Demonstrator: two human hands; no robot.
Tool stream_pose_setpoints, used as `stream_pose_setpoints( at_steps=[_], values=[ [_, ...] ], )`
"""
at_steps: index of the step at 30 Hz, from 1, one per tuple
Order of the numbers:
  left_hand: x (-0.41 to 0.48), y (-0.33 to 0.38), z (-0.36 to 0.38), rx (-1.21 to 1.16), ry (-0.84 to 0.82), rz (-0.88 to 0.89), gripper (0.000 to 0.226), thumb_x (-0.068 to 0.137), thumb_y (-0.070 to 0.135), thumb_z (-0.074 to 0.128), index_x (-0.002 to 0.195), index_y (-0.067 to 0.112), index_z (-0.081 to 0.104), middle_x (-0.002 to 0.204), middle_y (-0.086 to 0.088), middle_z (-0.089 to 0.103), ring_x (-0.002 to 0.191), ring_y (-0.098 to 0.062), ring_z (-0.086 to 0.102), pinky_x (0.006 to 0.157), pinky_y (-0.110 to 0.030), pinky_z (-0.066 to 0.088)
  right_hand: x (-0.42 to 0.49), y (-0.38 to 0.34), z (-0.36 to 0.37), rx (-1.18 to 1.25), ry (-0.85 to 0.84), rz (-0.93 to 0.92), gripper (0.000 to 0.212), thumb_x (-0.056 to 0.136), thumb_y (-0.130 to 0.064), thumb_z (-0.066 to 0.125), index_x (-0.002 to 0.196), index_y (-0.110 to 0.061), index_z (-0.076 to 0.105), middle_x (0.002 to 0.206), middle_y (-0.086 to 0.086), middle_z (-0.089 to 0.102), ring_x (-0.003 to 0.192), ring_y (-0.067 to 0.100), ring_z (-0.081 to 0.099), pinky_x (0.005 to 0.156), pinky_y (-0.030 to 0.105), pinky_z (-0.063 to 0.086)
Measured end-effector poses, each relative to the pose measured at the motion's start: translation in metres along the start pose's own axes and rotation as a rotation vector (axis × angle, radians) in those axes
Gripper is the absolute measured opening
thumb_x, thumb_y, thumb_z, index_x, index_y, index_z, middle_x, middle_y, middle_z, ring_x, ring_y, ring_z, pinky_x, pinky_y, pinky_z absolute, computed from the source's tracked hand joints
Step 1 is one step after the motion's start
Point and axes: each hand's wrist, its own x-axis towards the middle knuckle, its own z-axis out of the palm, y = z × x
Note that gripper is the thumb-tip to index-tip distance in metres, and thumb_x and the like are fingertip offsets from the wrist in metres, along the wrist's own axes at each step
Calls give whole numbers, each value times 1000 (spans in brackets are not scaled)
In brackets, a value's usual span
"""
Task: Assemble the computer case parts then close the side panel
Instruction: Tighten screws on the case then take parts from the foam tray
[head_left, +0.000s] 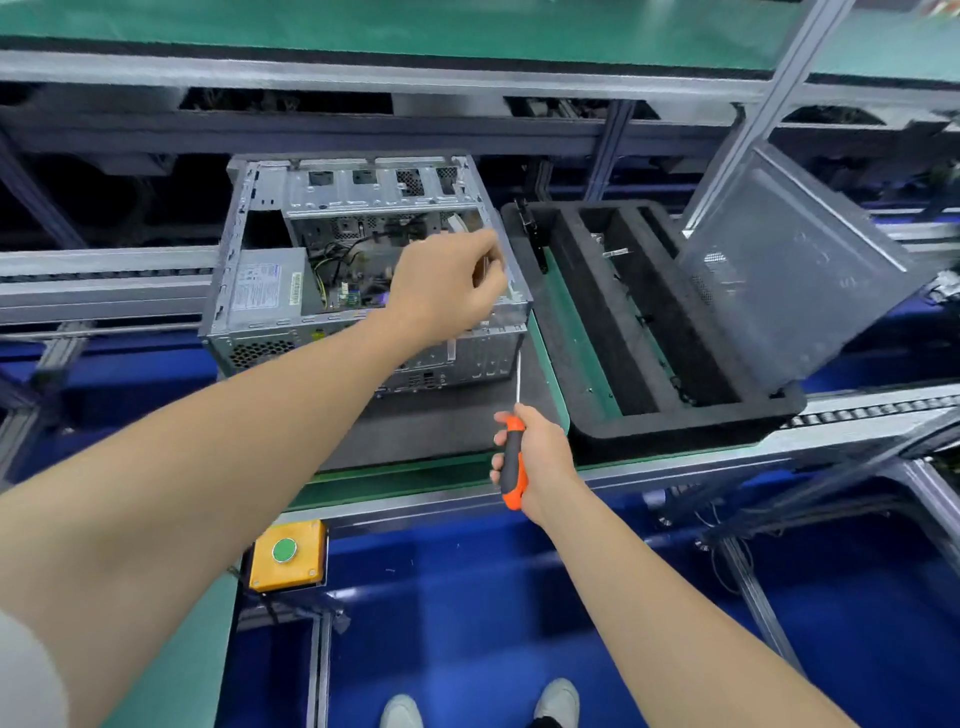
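Orange screwdriver (513, 467) faced the case (260, 296), right hand (543, 454) fingers (498, 435) clamped round it — left hand (441, 296) fingers (491, 273) pinched the rim, likely steadying.

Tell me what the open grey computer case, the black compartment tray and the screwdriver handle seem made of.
Open grey computer case: bare sheet metal, likely steel; dull silver sheen, punched slots.
Black compartment tray: foam, apparently; matte, thick soft-edged walls.
Orange-and-black screwdriver: handle seems moulded plastic with rubbery grip; smooth, slightly glossy.
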Motion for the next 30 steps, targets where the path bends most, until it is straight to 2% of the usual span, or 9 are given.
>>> stream_pose_setpoints(
  at_steps=[3,8,13,17,20,23,24,27,30],
  values=[
    [6,41,29,-193,-108,60,13,88,21,52,93,18,64,67,8,61,62,-18,57,63,-35,49,11,-24,-20,41,20,-28,29,107,-31,51,96,-12,70,67,4,57,42,18,45,47,26,38],
    [24,83,92,-338,-272,-21,24,89,1,49,99,14,66,84,2,68,71,-13,59,67,-28,49,40,-75,-69,29,67,-99,30,107,-35,50,98,-12,69,69,5,59,42,20,46,46,27,40],
    [45,91,151,-228,-468,-182,34,91,-5,43,106,13,68,102,5,65,93,-14,59,86,-27,49,75,-124,-128,-120,157,-229,22,104,-32,54,101,-16,69,83,7,65,50,23,51,49,32,45],
    [51,83,187,-153,-591,-301,36,93,-5,45,107,16,71,107,5,69,99,-14,63,90,-25,49,102,-153,-162,-230,182,-306,12,101,-25,58,98,-19,68,89,6,67,48,20,53,52,33,47],
    [51,76,208,-91,-673,-319,36,93,-5,49,110,16,74,113,3,73,103,-13,65,97,-27,51,119,-163,-174,-373,176,-392,16,101,-23,54,95,-27,68,88,6,70,48,15,59,53,37,59],
    [52,67,227,-9,-766,-285,32,94,-2,53,108,17,75,113,2,74,107,-16,67,99,-28,51,135,-165,-177,-451,147,-438,19,96,-17,55,95,-29,69,80,8,72,53,20,68,63,52,65],
    [53,64,233,26,-802,-259,31,94,0,55,107,19,76,112,3,73,108,-17,66,99,-30,51,141,-164,-177,-477,131,-464,18,94,-15,57,97,-27,70,78,8,73,55,21,71,64,53,64],
    [61,61,252,278,-934,-54,27,92,11,59,104,31,74,105,12,73,103,-15,64,102,-33,37,158,-161,-174,-592,96,-559,18,92,-18,66,107,-28,70,77,2,72,60,16,74,70,36,61],
    [67,64,270,551,-1080,116,10,90,22,61,90,30,67,79,12,62,81,-16,56,92,-35,32,171,-158,-176,-666,115,-595,23,91,-26,69,114,-23,74,74,-2,70,70,17,75,77,38,60]
  ],
)
